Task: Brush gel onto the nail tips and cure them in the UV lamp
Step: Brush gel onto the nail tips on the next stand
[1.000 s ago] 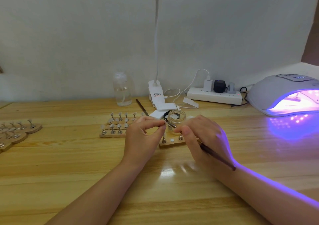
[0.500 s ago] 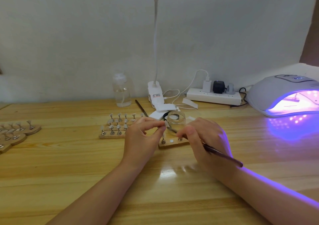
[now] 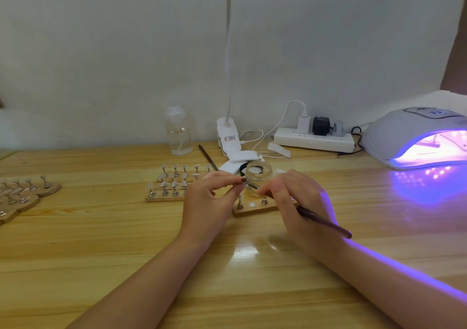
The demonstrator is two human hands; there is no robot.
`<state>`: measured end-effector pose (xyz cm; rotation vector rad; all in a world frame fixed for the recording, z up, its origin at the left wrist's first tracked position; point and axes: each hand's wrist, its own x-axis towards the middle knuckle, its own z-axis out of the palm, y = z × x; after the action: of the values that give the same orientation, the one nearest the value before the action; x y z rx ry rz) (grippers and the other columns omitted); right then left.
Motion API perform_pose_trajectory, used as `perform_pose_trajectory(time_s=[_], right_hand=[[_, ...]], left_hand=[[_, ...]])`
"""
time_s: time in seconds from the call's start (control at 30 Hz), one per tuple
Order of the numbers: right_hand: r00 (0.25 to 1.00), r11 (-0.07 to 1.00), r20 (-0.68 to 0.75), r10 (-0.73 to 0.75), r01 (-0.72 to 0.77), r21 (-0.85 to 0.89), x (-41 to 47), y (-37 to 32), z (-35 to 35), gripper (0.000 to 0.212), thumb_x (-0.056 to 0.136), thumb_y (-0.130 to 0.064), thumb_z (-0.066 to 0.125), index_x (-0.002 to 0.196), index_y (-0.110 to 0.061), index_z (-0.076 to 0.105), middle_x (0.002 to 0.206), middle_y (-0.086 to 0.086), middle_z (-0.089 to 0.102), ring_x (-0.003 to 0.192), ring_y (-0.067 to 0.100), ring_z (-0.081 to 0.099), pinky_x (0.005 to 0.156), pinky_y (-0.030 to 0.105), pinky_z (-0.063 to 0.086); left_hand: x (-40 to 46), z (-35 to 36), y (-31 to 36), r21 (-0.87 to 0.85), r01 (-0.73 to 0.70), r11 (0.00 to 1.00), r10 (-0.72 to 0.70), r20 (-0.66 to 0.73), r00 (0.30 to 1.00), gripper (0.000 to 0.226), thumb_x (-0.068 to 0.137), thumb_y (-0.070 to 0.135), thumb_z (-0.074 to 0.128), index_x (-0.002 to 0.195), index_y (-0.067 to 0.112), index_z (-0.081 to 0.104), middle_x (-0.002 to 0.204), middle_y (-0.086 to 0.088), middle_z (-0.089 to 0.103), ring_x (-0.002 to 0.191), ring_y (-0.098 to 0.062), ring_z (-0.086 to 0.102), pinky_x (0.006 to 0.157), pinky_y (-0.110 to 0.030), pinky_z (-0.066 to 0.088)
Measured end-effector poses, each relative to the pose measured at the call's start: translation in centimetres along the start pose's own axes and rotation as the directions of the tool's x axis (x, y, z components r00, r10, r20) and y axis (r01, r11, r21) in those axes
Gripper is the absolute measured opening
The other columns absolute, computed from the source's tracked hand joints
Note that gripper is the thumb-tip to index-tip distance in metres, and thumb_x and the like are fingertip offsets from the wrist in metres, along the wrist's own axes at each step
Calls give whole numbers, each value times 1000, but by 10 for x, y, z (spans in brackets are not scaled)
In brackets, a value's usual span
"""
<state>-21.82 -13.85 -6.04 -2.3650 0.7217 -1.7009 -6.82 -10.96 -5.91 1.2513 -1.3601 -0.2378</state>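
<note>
My left hand (image 3: 209, 199) pinches a small nail tip stand between thumb and fingertips at the table's middle; the tip itself is mostly hidden. My right hand (image 3: 295, 199) grips a dark brown brush (image 3: 323, 221), and its bristle end touches the pinched tip. Just behind sits an open glass gel jar (image 3: 258, 173). Below the hands lies a small wooden holder (image 3: 252, 207) with two stands on it. The UV lamp (image 3: 414, 136) glows purple at the right, with something lying inside it.
Wooden boards with several nail tip stands (image 3: 174, 184) lie left of centre, more (image 3: 22, 194) at the far left. A clear bottle (image 3: 178, 131), a desk lamp clamp (image 3: 227, 136), a spare brush (image 3: 207, 157), white pads and a power strip (image 3: 313, 139) line the back.
The brush handle has swung slightly outward to the right as the bristles stroke the pinched tip. Both hands stay in nearly the same place.
</note>
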Motion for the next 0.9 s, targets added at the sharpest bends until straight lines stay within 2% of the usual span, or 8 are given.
perform_pose_trajectory(time_s=[0.1,0.27,0.33,0.43,0.5,0.6,0.73,0.9], right_hand=[[999,999,-33,-14,16,48,0,0,-1,42,90,-22,34,65,-13,67,64,-16,57,59,4,53,61,27,43],[999,998,11,38,-39,58,-1,-1,-1,36,92,-28,37,80,-15,68,75,-11,64,71,4,59,67,25,46],[996,991,41,78,-82,110,-1,-2,-1,37,91,-30,36,76,-18,67,72,-15,62,71,2,60,67,26,47],[992,968,24,122,-125,219,-1,-5,-3,37,91,-30,32,71,-22,63,66,-7,64,66,7,62,64,36,52],[993,974,-4,121,-118,193,0,-6,-3,36,91,-30,33,75,-22,63,70,-12,63,69,5,61,66,31,51],[986,972,43,163,-168,166,1,-7,-3,34,89,-36,36,78,-23,65,75,-20,62,72,0,60,68,21,48],[974,927,55,220,-227,298,0,-8,-3,38,89,-37,34,70,-25,65,66,-7,66,65,5,63,64,24,52],[979,950,45,200,-205,236,1,-7,-3,39,89,-37,34,78,-19,67,75,-10,66,74,7,62,70,21,49]], left_hand=[[0,0,0,4,-1,1000,1,2,1000,28,71,8,74,72,35,67,78,17,66,78,3,58,63,-6,37],[-1,0,-1,-16,9,1000,-9,-4,1000,27,71,11,74,71,37,68,76,19,67,80,-3,62,64,-21,42],[-1,-1,-1,-10,8,1000,-8,-3,1000,29,70,11,75,71,39,67,74,21,66,80,-1,61,64,-21,42],[-1,-1,-1,-5,17,1000,-17,-4,1000,28,70,13,75,70,40,67,70,26,65,79,2,60,65,-19,41],[-1,-2,-1,-8,17,1000,-17,-6,1000,28,69,14,75,69,41,66,69,30,65,78,6,60,65,-14,40],[-1,-2,-1,-21,26,999,-26,-4,1000,28,68,14,76,68,41,66,69,32,64,75,8,59,62,-12,38],[-1,-1,-2,-46,33,998,-33,1,999,27,68,14,76,68,40,68,70,28,66,71,6,59,64,-21,40],[-1,0,-2,-59,35,998,-36,-7,999,27,67,16,77,66,41,67,68,28,66,68,9,58,64,-26,40]])
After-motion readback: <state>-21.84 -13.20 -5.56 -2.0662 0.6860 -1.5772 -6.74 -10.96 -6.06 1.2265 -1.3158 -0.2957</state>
